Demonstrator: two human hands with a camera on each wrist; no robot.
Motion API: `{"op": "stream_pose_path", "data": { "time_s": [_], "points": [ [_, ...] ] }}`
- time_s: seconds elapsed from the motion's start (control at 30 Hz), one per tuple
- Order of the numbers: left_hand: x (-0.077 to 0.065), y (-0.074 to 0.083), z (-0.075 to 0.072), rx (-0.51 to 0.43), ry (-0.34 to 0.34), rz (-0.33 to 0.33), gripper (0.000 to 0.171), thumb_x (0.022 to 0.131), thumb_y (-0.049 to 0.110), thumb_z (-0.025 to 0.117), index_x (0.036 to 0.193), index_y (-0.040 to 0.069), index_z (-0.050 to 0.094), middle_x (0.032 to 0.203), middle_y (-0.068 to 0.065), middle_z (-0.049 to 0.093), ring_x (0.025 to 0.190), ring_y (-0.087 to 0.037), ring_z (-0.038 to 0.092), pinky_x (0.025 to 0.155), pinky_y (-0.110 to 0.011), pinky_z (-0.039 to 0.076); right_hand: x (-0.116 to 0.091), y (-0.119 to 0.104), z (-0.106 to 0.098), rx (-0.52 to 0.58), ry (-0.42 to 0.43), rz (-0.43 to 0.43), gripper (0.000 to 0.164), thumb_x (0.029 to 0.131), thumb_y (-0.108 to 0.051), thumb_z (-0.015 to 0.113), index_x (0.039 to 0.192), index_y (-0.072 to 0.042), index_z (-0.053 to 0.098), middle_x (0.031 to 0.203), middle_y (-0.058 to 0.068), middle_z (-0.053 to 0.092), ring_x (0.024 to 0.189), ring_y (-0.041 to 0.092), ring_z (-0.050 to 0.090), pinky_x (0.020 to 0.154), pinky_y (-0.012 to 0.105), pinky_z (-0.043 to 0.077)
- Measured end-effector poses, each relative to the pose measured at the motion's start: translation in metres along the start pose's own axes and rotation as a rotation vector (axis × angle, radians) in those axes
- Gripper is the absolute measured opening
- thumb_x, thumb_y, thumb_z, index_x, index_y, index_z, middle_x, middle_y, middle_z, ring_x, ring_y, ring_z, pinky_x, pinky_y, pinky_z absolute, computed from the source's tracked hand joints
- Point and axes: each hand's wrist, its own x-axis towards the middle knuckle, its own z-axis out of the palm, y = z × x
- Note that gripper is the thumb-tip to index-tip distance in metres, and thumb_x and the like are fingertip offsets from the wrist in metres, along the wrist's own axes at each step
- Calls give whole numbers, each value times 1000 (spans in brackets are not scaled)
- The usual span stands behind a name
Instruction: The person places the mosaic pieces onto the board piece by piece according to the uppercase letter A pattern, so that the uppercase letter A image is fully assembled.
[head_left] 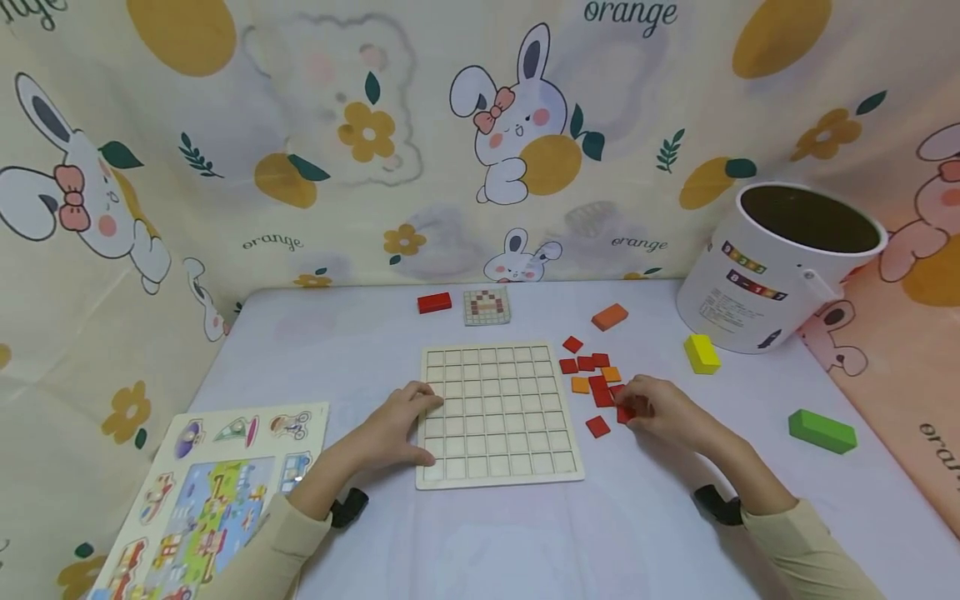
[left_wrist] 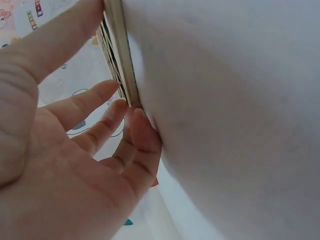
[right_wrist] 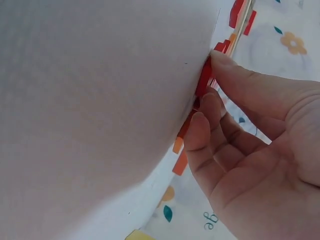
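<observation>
Grid board [head_left: 498,414] mid-table [head_left: 480,542], all cells bare. Red and orange tiles [head_left: 602,391] loose just off the board's right edge. Left hand [head_left: 390,429]: fingers apart, thumb near the board's near-left corner, fingertips touching its left edge. Right hand [head_left: 663,408]: thumb and fingertips bent around a red tile [head_left: 623,414] at the cluster's right side; can't tell if it's actually pinched.

Step in hand, my read: picking out a tile while the left hand steadies the board; nothing placed yet. Next move calls for a firm fingertip grip on one thin tile without dragging its neighbours.

Writing: "orange" in script, repeated on the curtain [head_left: 442,50]. Bucket [head_left: 720,283], by the table's far-right corner, has coloured letter strips and small print, too small to read. Card [head_left: 486,307] at the table's far edge: tile pattern, no readable text.
</observation>
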Motion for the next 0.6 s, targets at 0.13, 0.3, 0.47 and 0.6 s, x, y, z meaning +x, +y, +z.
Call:
{"op": "stream_pose_path", "data": {
  "time_s": [0.13, 0.3, 0.47, 0.6],
  "points": [
    [-3, 0, 0, -7, 0, 10, 80, 73, 25, 90, 140, 2, 53, 141, -10, 44, 129, -30, 42, 108, -46, 39, 0, -1, 1, 11, -19, -2, 24, 81, 3, 78, 103, -3, 71, 90, 2, 59, 83, 21, 52, 68, 21, 50],
    [0, 0, -2, -23, 3, -2, 74, 72, 26, 91, 134, 6, 56, 140, -10, 44, 131, -30, 42, 109, -46, 38, -2, -2, 0, 41, -32, 6, 25, 81, 2, 78, 103, -4, 67, 91, 2, 59, 83, 21, 52, 69, 22, 51],
    [12, -3, -11, -45, 14, -39, 81, 72, 30, 91, 139, 10, 52, 140, -8, 45, 132, -29, 41, 109, -47, 38, -2, -1, 1, 68, -32, 6, 28, 81, 3, 78, 106, -3, 65, 91, 2, 60, 84, 21, 53, 69, 23, 51],
    [27, -13, -22, -147, 25, -20, 81, 74, 27, 90, 142, 9, 51, 143, -10, 47, 132, -32, 40, 110, -52, 35, -1, -1, 2, 78, -33, 13, 29, 82, 2, 77, 107, -3, 65, 91, 2, 60, 84, 21, 53, 69, 23, 51]
  ]
}}
